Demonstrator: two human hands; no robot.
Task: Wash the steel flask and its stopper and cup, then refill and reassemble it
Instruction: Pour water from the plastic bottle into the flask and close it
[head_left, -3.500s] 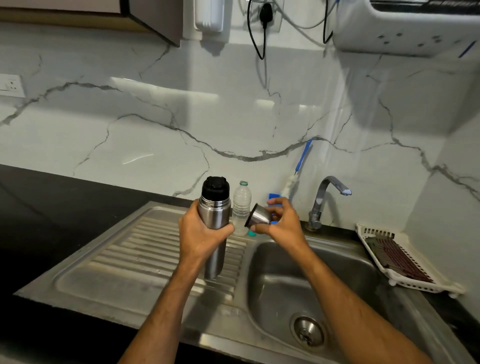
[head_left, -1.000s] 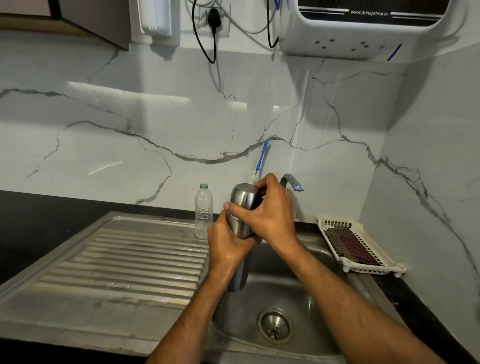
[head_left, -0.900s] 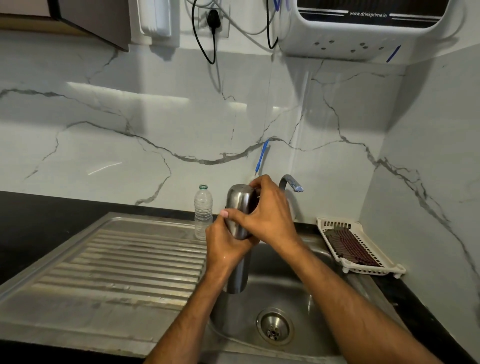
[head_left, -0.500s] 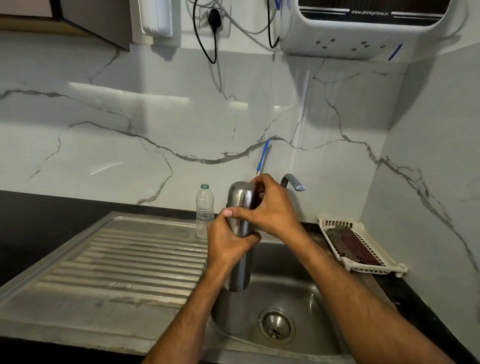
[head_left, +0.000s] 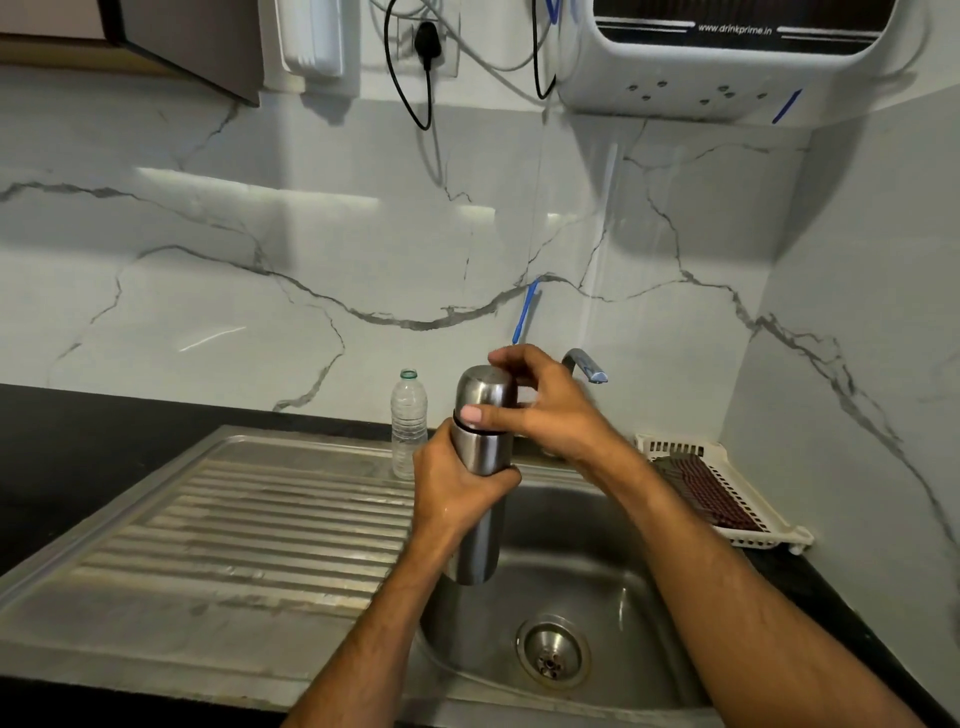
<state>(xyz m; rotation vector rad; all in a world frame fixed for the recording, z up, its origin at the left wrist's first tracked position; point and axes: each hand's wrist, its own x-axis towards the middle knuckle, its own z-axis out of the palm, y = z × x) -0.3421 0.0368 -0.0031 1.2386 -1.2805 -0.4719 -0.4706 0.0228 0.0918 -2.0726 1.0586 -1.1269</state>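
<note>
Steel flask (head_left: 480, 467) upright over the sink (head_left: 613, 561), long axis vertical. Your left hand (head_left: 457, 488) grips its body; your right hand (head_left: 540, 410) grips the cup (head_left: 485, 397) on top, directly above the left.

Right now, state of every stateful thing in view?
steel flask: upright over the sink, gripped by left hand
cup: capped on the flask, held by right hand
tap: no water running
plastic bottle: upright, uncapped
sink: no standing water
</note>
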